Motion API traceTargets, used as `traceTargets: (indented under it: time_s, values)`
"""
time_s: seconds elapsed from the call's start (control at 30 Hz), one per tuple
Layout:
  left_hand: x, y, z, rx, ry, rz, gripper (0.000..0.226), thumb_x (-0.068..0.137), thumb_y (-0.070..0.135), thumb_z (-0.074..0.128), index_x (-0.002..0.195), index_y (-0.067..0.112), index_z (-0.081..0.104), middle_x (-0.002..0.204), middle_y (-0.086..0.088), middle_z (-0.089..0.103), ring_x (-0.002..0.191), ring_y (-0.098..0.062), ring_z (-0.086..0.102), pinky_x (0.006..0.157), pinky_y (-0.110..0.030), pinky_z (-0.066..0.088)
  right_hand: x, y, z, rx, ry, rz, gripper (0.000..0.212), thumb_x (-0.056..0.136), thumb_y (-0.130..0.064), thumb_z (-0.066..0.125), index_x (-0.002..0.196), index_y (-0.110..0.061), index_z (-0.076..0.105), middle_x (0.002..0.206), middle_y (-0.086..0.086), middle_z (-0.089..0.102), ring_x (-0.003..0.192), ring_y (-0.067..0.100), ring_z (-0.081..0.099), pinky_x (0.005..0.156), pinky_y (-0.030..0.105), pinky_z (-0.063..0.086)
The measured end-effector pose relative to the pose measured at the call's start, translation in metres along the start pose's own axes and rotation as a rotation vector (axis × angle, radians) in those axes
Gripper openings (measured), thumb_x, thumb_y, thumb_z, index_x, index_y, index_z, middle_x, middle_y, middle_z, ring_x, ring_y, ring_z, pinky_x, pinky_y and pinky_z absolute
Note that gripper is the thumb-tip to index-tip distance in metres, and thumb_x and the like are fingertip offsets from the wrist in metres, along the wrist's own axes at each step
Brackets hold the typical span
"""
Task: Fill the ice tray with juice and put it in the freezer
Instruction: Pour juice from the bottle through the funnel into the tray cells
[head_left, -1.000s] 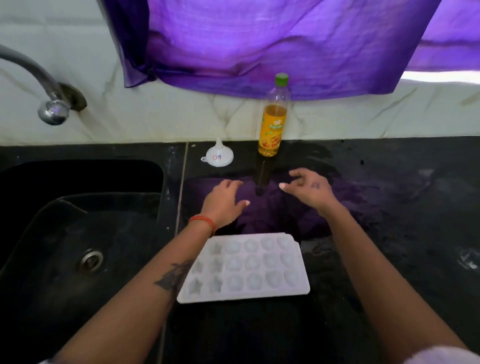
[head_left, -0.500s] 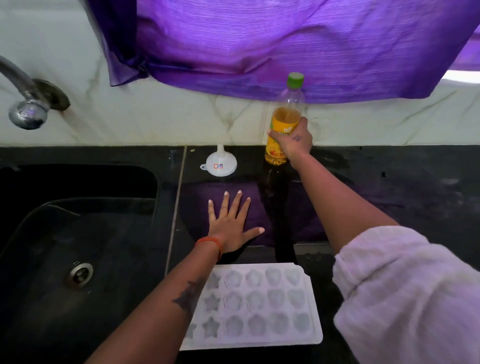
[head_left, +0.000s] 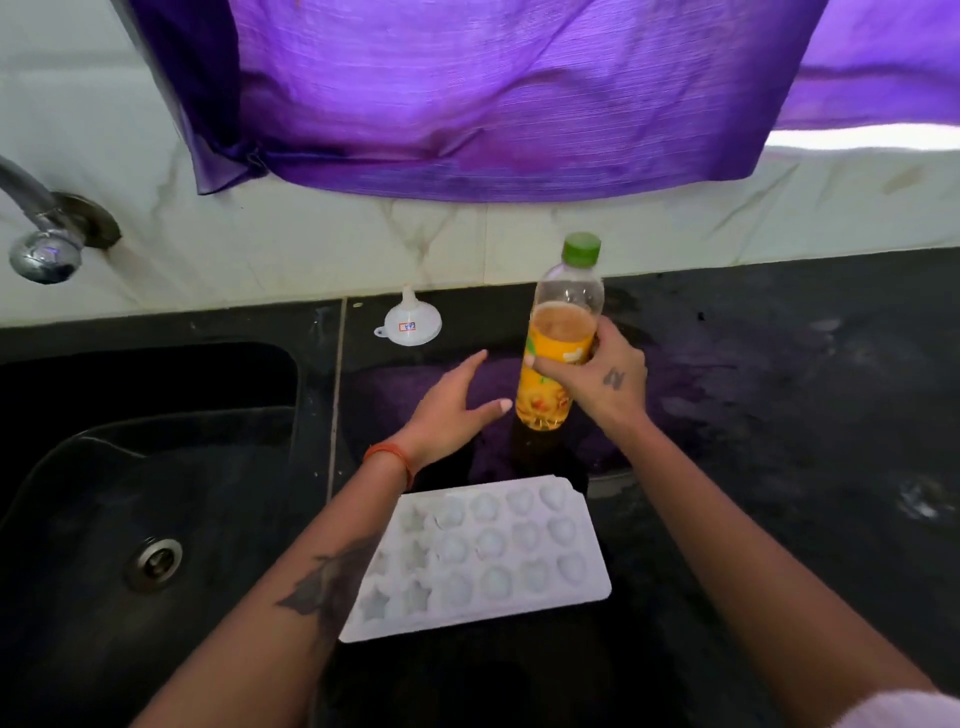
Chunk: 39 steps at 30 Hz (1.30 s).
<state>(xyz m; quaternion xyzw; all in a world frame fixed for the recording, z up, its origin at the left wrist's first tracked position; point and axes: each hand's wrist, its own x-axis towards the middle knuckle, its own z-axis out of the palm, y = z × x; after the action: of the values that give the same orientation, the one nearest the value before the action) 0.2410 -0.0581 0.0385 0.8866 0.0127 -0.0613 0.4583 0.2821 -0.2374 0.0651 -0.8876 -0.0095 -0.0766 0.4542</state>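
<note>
A white ice tray (head_left: 576, 584) with star and round moulds lies on the black counter in front of me; my left forearm crosses its left part. The juice bottle (head_left: 553, 364), orange label, green cap on, about two-thirds full, is upright beyond the tray. My right hand (head_left: 602, 379) grips it around the label. My left hand (head_left: 452, 405) hovers just left of the bottle, fingers straight, thumb tip close to the bottle's lower part.
A small white funnel (head_left: 413, 322) lies mouth-down near the back wall. A black sink (head_left: 156, 519) with a drain fills the left, a metal tap (head_left: 44, 244) above it. Purple cloth (head_left: 467, 93) hangs over the tiled wall. Black counter (head_left: 779, 415) extends right.
My right hand has brought the bottle from the back wall toward me, close behind the tray. My left hand has lifted off the counter and moved toward the bottle.
</note>
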Motion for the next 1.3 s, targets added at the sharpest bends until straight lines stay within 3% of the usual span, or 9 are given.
traceTargets:
  time_s: [0.13,0.27,0.4,0.57,0.67,0.73,0.93,1.17,1.3]
  values:
    - [-0.021,0.028,0.008,-0.182,-0.074,0.045,0.074,0.086,0.030,0.065,0.147,0.027,0.023,0.152,-0.003,0.033,0.134,-0.023,0.037,0.101,-0.028,0.037,-0.035,0.004,-0.009,-0.002,0.009,0.020,0.061,0.056,-0.053,0.079,0.106,-0.024,0.058,0.098,-0.004,0.070,0.090,0.014,0.065,0.074,0.030,0.052]
    - [-0.032,0.044,0.009,-0.300,-0.157,0.052,0.070,0.087,0.023,0.064,0.146,0.022,0.027,0.144,-0.005,0.044,0.123,-0.021,0.051,0.102,-0.039,0.045,-0.044,0.001,-0.020,-0.012,-0.136,0.029,0.070,0.062,-0.049,0.080,0.118,-0.019,0.053,0.111,0.001,0.066,0.101,0.017,0.061,0.075,0.026,0.047]
    - [-0.039,0.055,0.004,-0.252,-0.168,0.090,0.066,0.084,0.030,0.067,0.142,0.022,0.035,0.136,0.000,0.051,0.122,-0.018,0.052,0.097,-0.032,0.048,-0.037,-0.016,-0.056,-0.095,-0.309,0.072,0.089,0.065,-0.051,0.079,0.139,-0.019,0.041,0.134,0.006,0.055,0.120,0.023,0.055,0.097,0.040,0.049]
    - [-0.032,0.079,-0.001,-0.196,0.008,0.161,0.096,0.075,0.037,0.075,0.149,0.024,0.016,0.154,-0.006,0.026,0.136,-0.026,0.034,0.108,-0.046,0.038,-0.028,-0.073,-0.093,-0.204,-0.064,-0.156,0.065,0.079,-0.054,0.065,0.131,-0.016,0.052,0.115,0.006,0.067,0.104,0.020,0.063,0.083,0.028,0.047]
    - [-0.027,0.097,0.009,-0.203,0.078,0.179,0.107,0.067,0.043,0.080,0.149,0.023,0.015,0.150,-0.008,0.034,0.135,-0.024,0.037,0.108,-0.046,0.037,-0.016,-0.103,-0.089,-0.453,-0.069,-0.230,0.054,0.084,-0.055,0.058,0.111,-0.009,0.063,0.099,0.010,0.070,0.098,0.025,0.063,0.073,0.026,0.039]
    - [-0.022,0.103,0.021,-0.159,0.118,0.176,0.104,0.065,0.045,0.080,0.148,0.021,0.020,0.143,-0.007,0.044,0.130,-0.021,0.043,0.105,-0.041,0.040,-0.007,-0.112,-0.086,-0.618,-0.135,-0.263,0.048,0.087,-0.051,0.055,0.093,-0.005,0.065,0.089,0.012,0.066,0.086,0.024,0.061,0.067,0.027,0.036]
    - [-0.015,0.094,0.038,-0.146,0.333,0.236,0.067,0.071,0.043,0.075,0.129,0.031,0.043,0.122,0.005,0.057,0.112,-0.013,0.053,0.081,-0.025,0.038,0.005,-0.101,-0.086,-0.738,-0.237,-0.515,0.035,0.095,-0.034,0.048,0.103,-0.004,0.064,0.096,0.012,0.063,0.079,0.017,0.047,0.068,0.027,0.033]
    - [-0.005,0.093,0.022,-0.276,0.024,0.188,0.078,0.078,0.028,0.075,0.143,0.027,0.030,0.137,-0.007,0.050,0.123,-0.024,0.052,0.103,-0.046,0.043,0.026,-0.104,-0.117,-0.718,-0.572,-0.737,0.032,0.091,-0.019,0.057,0.123,-0.013,0.060,0.116,0.010,0.059,0.100,0.022,0.054,0.082,0.027,0.042]
    - [0.000,0.102,0.018,-0.321,-0.139,0.272,0.074,0.080,0.022,0.073,0.137,0.038,0.029,0.131,0.000,0.050,0.118,-0.009,0.052,0.097,-0.024,0.044,0.040,-0.111,-0.118,-0.763,-0.527,-0.604,0.047,0.089,-0.046,0.055,0.115,-0.007,0.064,0.107,0.009,0.067,0.090,0.022,0.062,0.075,0.026,0.046]
